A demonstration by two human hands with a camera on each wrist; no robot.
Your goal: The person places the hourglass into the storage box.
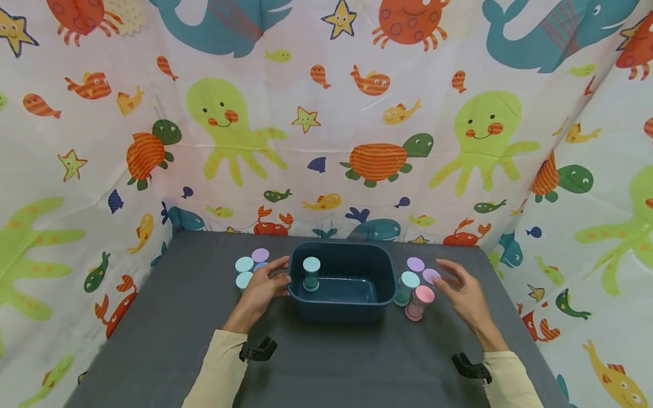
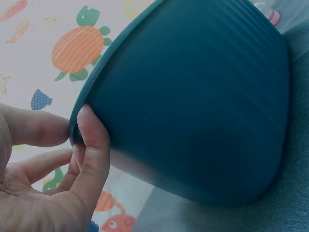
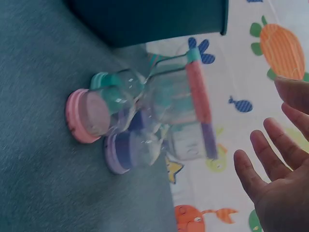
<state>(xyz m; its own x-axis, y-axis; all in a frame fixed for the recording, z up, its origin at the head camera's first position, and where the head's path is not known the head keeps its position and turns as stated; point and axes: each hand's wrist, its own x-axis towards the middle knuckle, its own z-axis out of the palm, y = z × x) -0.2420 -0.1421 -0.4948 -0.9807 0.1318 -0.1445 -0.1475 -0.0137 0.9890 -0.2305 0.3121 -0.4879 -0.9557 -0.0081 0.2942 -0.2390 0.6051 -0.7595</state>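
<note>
A dark teal plastic bin [image 1: 343, 313] stands on the grey table, with one teal-capped sand timer [image 1: 311, 273] upright inside near its left end. My left hand [image 1: 262, 288] pinches the rim at that end, thumb and fingers on either side of the wall [image 2: 193, 106]. To the right of the bin stands a cluster of sand timers: a pink one [image 1: 423, 296], a teal one [image 1: 408, 281] and two with purple caps [image 1: 415, 264]. Beside them my right hand [image 1: 463, 294] hovers, holding nothing. Its spread fingers are apart from the purple timer [image 3: 133, 150] in the right wrist view.
Several more timers, with teal [image 1: 244, 264], purple [image 1: 260, 255] and blue caps, stand left of the bin, partly behind my left hand. A curtain [image 1: 326, 170] printed with sea animals hangs behind and at both sides of the grey table [image 1: 326, 368].
</note>
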